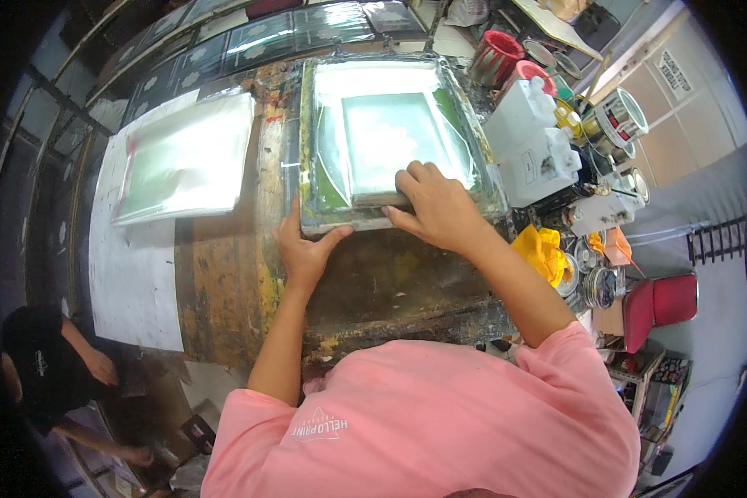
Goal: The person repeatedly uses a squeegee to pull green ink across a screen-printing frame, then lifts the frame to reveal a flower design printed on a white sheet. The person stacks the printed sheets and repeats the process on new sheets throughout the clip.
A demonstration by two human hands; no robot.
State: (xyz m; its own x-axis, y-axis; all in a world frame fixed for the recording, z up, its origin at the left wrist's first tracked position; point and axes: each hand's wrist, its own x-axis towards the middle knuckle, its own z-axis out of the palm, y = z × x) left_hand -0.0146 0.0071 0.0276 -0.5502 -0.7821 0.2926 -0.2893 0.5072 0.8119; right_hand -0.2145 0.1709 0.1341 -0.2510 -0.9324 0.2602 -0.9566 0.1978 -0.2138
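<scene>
A screen printing frame (310,178) lies on the stained worktable in front of me. Its mesh has green areas around a pale rectangular window (386,137), and a white band runs across the far end. At the near left corner my left hand (305,253) grips the frame, thumb along the front edge and fingers at the side. My right hand (436,207) is closed on a squeegee (373,200) lying across the near end of the mesh. Part of the squeegee is hidden under my fingers.
Left of the frame, a stack of shiny clear plastic sheets (187,158) lies on white paper (137,282). White jugs (535,166), paint cans (618,120) and a yellow cloth (542,256) crowd the right side. Printed dark sheets (257,41) lie beyond. Another person (50,365) is at lower left.
</scene>
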